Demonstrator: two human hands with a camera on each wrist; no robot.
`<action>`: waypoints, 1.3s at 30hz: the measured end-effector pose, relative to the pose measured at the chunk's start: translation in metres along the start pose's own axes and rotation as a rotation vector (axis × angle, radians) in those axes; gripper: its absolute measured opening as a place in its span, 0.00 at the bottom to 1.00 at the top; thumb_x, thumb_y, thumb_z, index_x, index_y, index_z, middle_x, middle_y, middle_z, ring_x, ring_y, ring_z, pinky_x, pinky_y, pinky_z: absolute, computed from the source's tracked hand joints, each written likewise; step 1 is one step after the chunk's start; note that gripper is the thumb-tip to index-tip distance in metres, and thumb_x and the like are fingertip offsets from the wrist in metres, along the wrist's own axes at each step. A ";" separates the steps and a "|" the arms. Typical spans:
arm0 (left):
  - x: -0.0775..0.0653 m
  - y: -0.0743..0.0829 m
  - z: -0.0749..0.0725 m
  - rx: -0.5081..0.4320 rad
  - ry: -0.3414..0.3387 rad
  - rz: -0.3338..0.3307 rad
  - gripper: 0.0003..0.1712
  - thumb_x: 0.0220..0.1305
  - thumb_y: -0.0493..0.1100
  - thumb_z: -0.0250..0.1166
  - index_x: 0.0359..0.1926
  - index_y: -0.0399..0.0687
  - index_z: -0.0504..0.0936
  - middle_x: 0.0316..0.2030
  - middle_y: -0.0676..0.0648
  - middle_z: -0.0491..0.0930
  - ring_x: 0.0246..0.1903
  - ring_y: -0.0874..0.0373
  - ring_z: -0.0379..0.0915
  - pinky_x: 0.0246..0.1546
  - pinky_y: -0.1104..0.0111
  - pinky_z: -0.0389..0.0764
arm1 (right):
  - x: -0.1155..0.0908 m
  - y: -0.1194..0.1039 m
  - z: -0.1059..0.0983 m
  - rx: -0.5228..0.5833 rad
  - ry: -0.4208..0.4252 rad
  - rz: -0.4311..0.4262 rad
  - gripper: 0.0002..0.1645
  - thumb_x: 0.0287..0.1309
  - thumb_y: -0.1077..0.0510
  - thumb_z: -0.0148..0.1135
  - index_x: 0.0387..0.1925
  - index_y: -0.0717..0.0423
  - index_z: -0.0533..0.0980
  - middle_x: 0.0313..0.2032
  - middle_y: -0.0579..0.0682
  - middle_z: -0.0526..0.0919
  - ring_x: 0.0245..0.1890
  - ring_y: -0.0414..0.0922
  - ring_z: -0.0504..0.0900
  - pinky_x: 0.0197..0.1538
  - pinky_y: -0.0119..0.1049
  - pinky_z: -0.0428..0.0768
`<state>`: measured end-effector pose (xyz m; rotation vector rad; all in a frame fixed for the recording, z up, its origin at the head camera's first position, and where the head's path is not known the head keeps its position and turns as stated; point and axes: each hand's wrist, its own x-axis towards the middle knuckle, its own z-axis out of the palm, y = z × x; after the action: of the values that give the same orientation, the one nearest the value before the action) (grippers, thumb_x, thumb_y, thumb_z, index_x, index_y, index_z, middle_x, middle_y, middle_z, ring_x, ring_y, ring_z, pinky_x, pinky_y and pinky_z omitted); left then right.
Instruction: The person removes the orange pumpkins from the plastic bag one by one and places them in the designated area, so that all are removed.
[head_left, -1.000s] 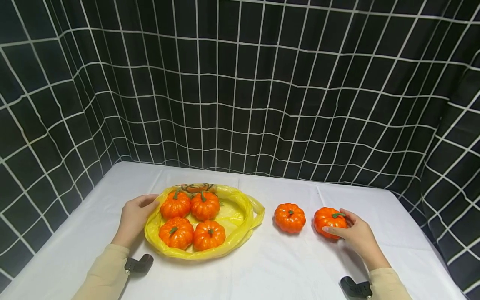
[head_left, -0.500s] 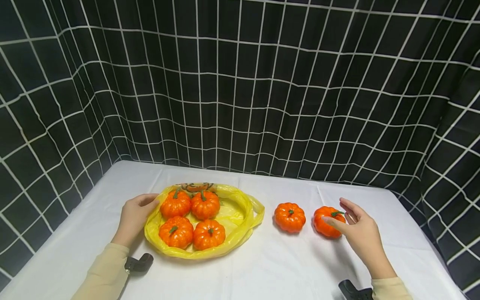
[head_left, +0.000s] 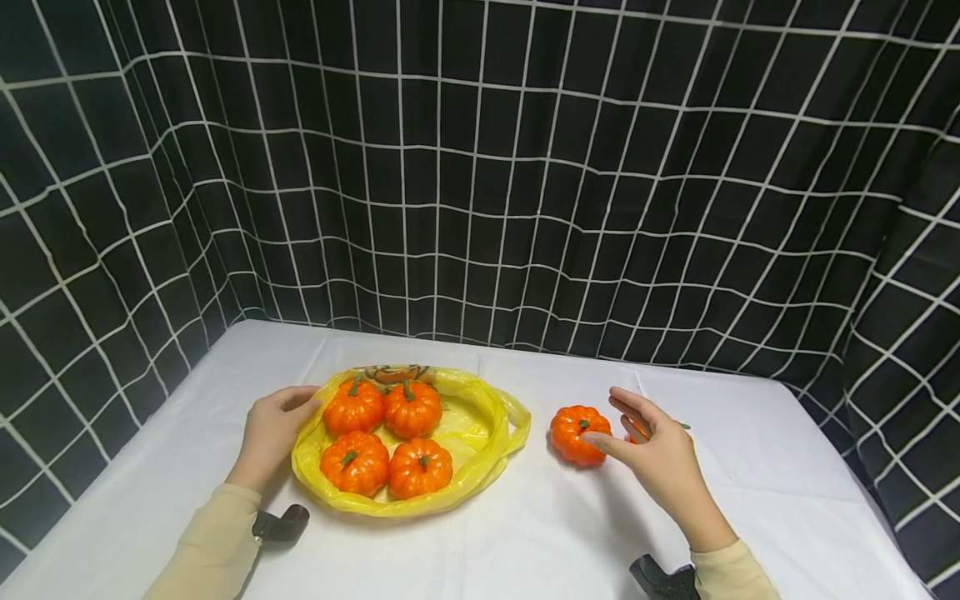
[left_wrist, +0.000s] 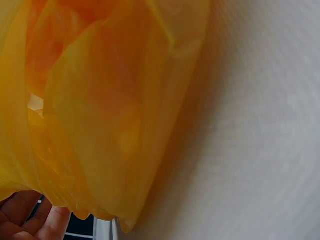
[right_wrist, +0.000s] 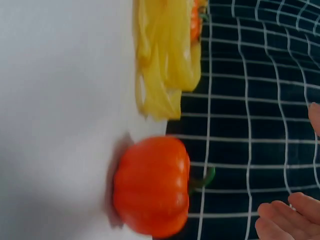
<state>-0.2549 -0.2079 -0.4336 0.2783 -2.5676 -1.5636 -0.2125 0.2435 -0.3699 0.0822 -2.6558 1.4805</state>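
Note:
A yellow plastic bag point(head_left: 468, 475) lies with its mouth wide on the table, with several small orange pumpkins point(head_left: 354, 462) inside. My left hand point(head_left: 272, 432) pinches the bag's left rim; in the left wrist view the fingers point(left_wrist: 52, 222) show beneath the yellow plastic. To the right of the bag, an orange pumpkin point(head_left: 573, 429) with a green stem sits on the cloth. Over its right side hovers my right hand point(head_left: 663, 462), thumb and fingers spread, holding nothing. Another pumpkin is mostly hidden behind that hand. The right wrist view shows one pumpkin point(right_wrist: 152, 187) beyond the bag's handle.
A white cloth point(head_left: 510, 542) covers the table. Black curtains point(head_left: 480, 183) with a white grid hang behind it and at both sides. Dark wrist-worn devices point(head_left: 281, 527) stick out by both sleeves.
My right hand has let go of the rightmost pumpkin, risen a little and moved left toward the other pumpkin. My left hand stays at the bag's rim.

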 end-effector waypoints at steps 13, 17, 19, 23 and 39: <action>0.001 -0.001 0.001 -0.003 -0.003 -0.016 0.23 0.72 0.46 0.58 0.62 0.38 0.77 0.63 0.34 0.76 0.67 0.40 0.67 0.70 0.49 0.69 | 0.007 -0.018 0.056 0.071 -0.085 0.003 0.44 0.48 0.50 0.78 0.66 0.55 0.71 0.64 0.58 0.77 0.64 0.55 0.78 0.62 0.44 0.80; 0.002 -0.002 0.001 -0.002 0.001 -0.016 0.23 0.72 0.46 0.57 0.62 0.37 0.77 0.62 0.33 0.76 0.67 0.40 0.67 0.69 0.49 0.69 | 0.008 -0.024 0.072 0.114 -0.125 -0.043 0.43 0.48 0.53 0.78 0.65 0.59 0.71 0.65 0.59 0.75 0.68 0.56 0.72 0.69 0.46 0.72; 0.002 -0.002 0.001 0.002 0.001 -0.011 0.23 0.71 0.46 0.57 0.62 0.37 0.77 0.62 0.33 0.76 0.67 0.40 0.67 0.69 0.49 0.69 | 0.009 -0.026 0.079 0.135 -0.136 -0.045 0.43 0.48 0.56 0.78 0.65 0.60 0.71 0.66 0.59 0.75 0.69 0.55 0.72 0.70 0.45 0.71; 0.001 -0.001 0.001 0.008 0.001 -0.003 0.23 0.71 0.46 0.58 0.61 0.38 0.77 0.62 0.34 0.76 0.67 0.39 0.67 0.70 0.48 0.68 | 0.009 -0.030 0.096 0.165 -0.162 -0.046 0.43 0.45 0.60 0.79 0.64 0.63 0.72 0.65 0.59 0.75 0.67 0.55 0.73 0.69 0.47 0.72; 0.002 -0.001 0.000 0.003 0.003 0.003 0.23 0.71 0.46 0.58 0.61 0.38 0.77 0.62 0.34 0.76 0.68 0.40 0.66 0.71 0.48 0.66 | 0.009 -0.047 0.143 0.242 -0.292 -0.096 0.43 0.44 0.65 0.77 0.63 0.66 0.71 0.65 0.63 0.75 0.68 0.59 0.71 0.70 0.49 0.71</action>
<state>-0.2563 -0.2087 -0.4348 0.2764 -2.5676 -1.5569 -0.2253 0.0976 -0.4040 0.4722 -2.6190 1.8777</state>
